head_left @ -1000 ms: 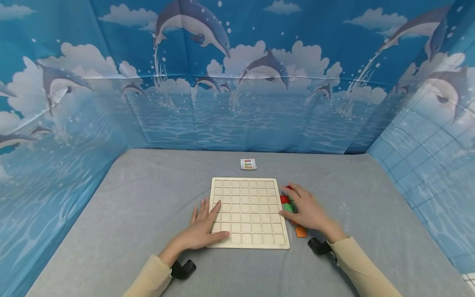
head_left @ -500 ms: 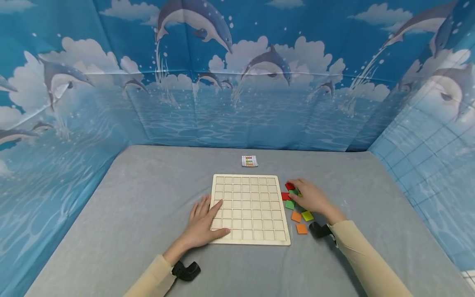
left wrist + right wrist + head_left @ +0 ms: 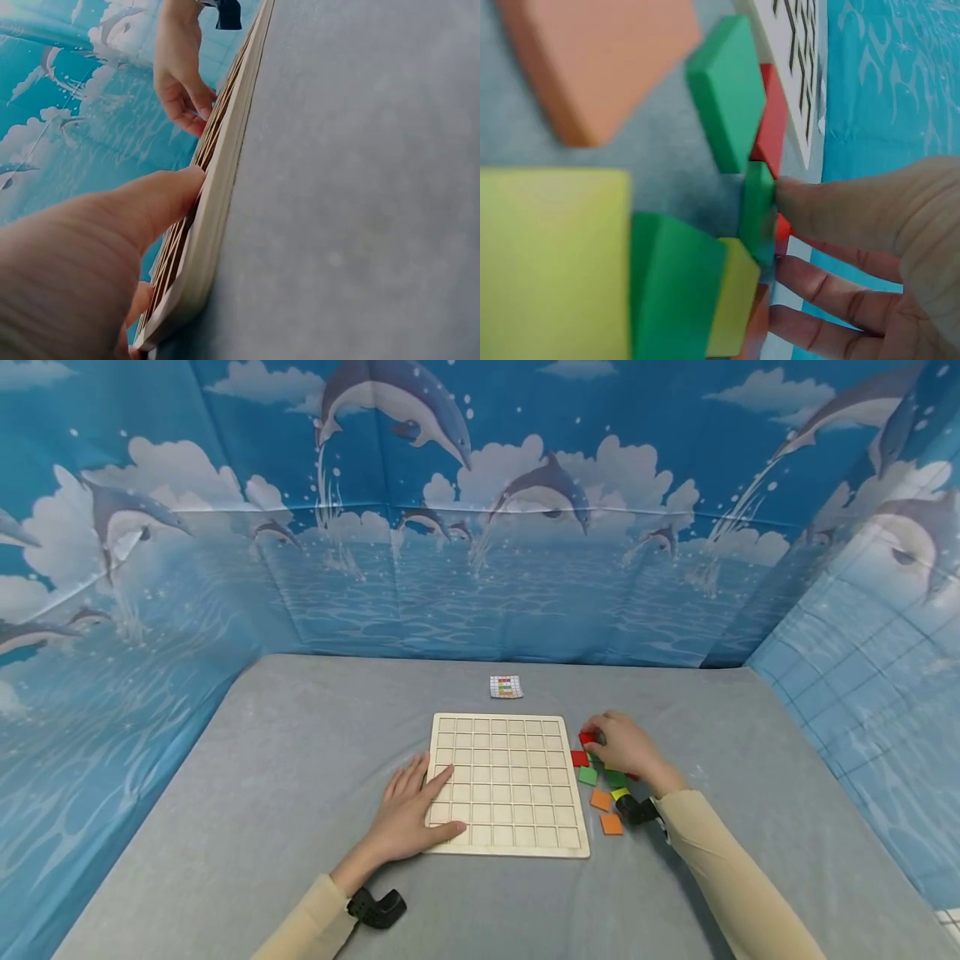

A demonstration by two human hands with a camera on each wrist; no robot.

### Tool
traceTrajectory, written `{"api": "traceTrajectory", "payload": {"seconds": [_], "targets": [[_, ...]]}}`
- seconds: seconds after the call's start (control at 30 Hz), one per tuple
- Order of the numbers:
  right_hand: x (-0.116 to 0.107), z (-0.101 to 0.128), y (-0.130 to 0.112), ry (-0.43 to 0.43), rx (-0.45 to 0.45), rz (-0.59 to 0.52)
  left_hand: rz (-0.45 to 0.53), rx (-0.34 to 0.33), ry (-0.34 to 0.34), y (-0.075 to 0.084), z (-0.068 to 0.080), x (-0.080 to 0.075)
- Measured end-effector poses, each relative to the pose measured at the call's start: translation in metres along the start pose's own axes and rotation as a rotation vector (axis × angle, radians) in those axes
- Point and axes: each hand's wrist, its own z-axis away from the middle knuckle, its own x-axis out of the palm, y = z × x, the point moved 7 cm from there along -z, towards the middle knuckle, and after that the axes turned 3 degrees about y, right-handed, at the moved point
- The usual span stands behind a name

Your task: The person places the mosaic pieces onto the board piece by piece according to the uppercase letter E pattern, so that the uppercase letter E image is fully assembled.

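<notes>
A pale wooden board [image 3: 510, 785] with a grid of square recesses lies flat on the grey table. My left hand [image 3: 405, 814] rests over its left edge, fingers spread, the thumb [image 3: 180, 184] on the near corner area. To the board's right, my right hand [image 3: 626, 747] pinches a red tile [image 3: 782, 232] between thumb and fingers at the far end of a loose group of square tiles. Around it lie another red tile [image 3: 579, 758], a green tile [image 3: 727, 94], a yellow tile [image 3: 555, 262] and two orange tiles, one nearest me [image 3: 611, 824]. The hand partly hides the group.
Behind the board lies a small card [image 3: 506, 687] printed with a coloured grid. A blue dolphin-print curtain [image 3: 480, 568] hangs along the back and sides of the grey table [image 3: 337, 710]. Each wrist wears a black camera mount.
My right hand has moved from beside the board to the far end of the tiles, its fingers closing on a red tile. The left hand stays on the board.
</notes>
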Motion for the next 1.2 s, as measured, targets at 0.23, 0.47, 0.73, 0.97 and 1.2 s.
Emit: {"api": "traceTrajectory", "payload": {"seconds": [0.23, 0.47, 0.73, 0.97, 1.2], "targets": [[0.0, -0.005, 0.001, -0.01, 0.052, -0.014, -0.009, 0.014, 0.002, 0.0, 0.001, -0.001], [0.003, -0.003, -0.001, 0.073, 0.046, -0.001, -0.011, 0.013, -0.004, 0.0, 0.001, 0.0], [-0.003, 0.002, -0.009, 0.139, 0.022, -0.011, -0.008, 0.02, 0.007, 0.0, -0.001, -0.001], [-0.013, 0.008, -0.019, 0.166, 0.032, -0.117, -0.01, 0.02, 0.002, 0.001, 0.0, -0.001], [-0.005, 0.002, -0.049, 0.155, -0.041, -0.307, -0.019, 0.02, -0.009, 0.0, 0.0, 0.0]]}}
